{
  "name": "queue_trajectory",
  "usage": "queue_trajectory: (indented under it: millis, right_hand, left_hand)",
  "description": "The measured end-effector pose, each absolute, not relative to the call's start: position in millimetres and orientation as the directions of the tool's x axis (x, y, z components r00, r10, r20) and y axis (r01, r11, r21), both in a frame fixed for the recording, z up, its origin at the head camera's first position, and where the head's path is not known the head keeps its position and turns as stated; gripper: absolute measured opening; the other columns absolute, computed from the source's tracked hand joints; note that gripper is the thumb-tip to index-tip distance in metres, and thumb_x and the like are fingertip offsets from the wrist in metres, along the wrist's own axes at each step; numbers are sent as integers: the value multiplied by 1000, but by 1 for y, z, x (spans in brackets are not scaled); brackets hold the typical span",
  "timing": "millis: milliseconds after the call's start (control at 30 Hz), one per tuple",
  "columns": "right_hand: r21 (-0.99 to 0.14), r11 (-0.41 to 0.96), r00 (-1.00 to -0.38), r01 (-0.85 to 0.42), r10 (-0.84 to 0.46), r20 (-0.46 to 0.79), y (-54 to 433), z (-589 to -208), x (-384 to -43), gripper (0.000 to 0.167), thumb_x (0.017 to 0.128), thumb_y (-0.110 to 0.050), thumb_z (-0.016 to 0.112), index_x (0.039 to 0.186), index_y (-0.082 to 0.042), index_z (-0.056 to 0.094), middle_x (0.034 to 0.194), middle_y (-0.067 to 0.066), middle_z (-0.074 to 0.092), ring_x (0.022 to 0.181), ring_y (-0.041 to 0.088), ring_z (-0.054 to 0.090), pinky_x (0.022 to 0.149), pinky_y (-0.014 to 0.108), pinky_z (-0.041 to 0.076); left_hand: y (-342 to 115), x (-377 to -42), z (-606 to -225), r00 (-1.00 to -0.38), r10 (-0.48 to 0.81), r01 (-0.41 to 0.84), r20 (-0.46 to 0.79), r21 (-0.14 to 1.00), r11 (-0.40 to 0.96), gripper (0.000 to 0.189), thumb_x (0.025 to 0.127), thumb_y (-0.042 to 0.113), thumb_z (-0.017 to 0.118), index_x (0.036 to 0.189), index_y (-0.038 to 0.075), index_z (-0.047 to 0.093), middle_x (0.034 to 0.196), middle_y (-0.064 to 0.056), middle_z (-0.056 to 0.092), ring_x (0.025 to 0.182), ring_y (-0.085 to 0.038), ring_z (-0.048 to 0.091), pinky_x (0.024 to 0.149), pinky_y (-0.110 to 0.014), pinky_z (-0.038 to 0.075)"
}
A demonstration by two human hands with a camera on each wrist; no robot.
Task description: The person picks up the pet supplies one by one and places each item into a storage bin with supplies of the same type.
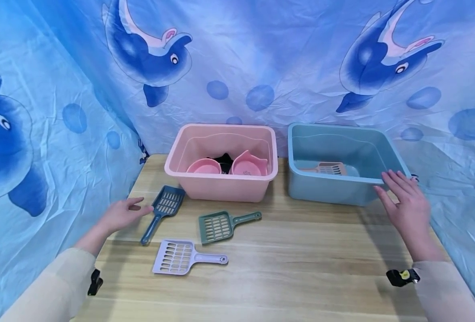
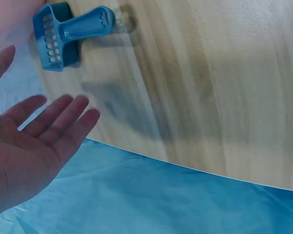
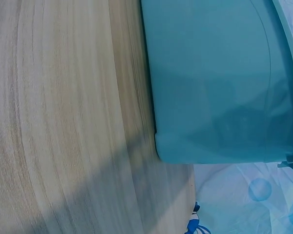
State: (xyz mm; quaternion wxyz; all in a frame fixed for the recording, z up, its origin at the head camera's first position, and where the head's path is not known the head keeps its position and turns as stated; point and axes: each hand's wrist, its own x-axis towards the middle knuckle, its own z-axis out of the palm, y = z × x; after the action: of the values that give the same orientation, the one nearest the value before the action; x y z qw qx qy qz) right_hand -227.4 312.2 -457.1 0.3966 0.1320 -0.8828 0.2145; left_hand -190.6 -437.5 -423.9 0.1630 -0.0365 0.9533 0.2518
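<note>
My left hand (image 1: 125, 215) hovers beside a dark blue litter scoop (image 1: 168, 202), fingers loosely extended and holding nothing. The left wrist view has the palm (image 2: 29, 151) with spread fingers below that scoop (image 2: 85, 25). At the right, my right hand (image 1: 408, 205) rests its fingers on the near right corner of a blue-grey bin (image 1: 326, 188), thumb outside the wall. Only fingertips enter the right wrist view, at the bin's (image 3: 215, 83) rim. Inside this bin lies a pinkish-beige scoop (image 1: 332, 168).
A pink bin (image 1: 221, 190) stands left of the blue-grey one, holding pink bowls (image 1: 247, 166) and something black (image 1: 224, 161). Before it on the wooden table (image 1: 302, 259) lie a green scoop (image 1: 217, 227) and a lilac scoop (image 1: 177, 257). Blue dolphin-print cloth (image 1: 229, 58) surrounds the table.
</note>
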Motion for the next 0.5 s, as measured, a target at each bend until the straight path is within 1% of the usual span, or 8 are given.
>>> queue_trajectory:
  millis: [133, 200, 233, 367, 500]
  right_hand:
    - [-277, 877, -651, -392, -51, 758, 311, -459, -227, 82, 102, -73, 48, 129, -1, 76, 129, 26, 71, 130, 46, 64, 130, 44, 31]
    - [-278, 878, -648, -389, -46, 760, 311, -459, -227, 82, 102, -73, 49, 129, -1, 76, 129, 26, 72, 129, 46, 65, 129, 44, 31]
    - [-278, 879, -648, -387, -45, 761, 310, -460, -228, 81, 102, -73, 48, 129, -1, 76, 129, 25, 72, 129, 46, 65, 129, 44, 31]
    - [-278, 876, -642, -394, -45, 766, 310, -461, -229, 78, 103, -71, 50, 129, -2, 76, 128, 25, 72, 127, 47, 66, 129, 45, 32]
    - [-279, 870, -625, -406, -42, 779, 312, -459, -230, 75, 104, -68, 53, 127, -1, 77, 126, 26, 73, 125, 48, 67, 129, 47, 33]
  left_hand:
    - [-444, -190, -427, -894, 9, -263, -448, 541, 799, 96, 106, 62, 55, 158, -15, 33, 137, -37, 63, 118, -44, 68, 91, -51, 63]
    - [-447, -190, -428, -869, 4, -322, -495, 570, 756, 96, 107, 62, 53, 159, -15, 31, 140, -36, 61, 118, -42, 68, 91, -50, 63]
    - [-449, -189, -429, -861, 3, -341, -509, 580, 740, 95, 107, 62, 53, 159, -15, 31, 141, -36, 60, 121, -43, 67, 94, -51, 63]
    - [-452, -188, -433, -848, 6, -370, -530, 599, 710, 88, 110, 56, 52, 158, -15, 32, 147, -37, 56, 125, -46, 66, 97, -54, 61]
    - [-451, -188, -439, -851, 6, -370, -524, 608, 702, 86, 109, 54, 56, 157, -14, 37, 144, -36, 59, 120, -42, 69, 95, -51, 63]
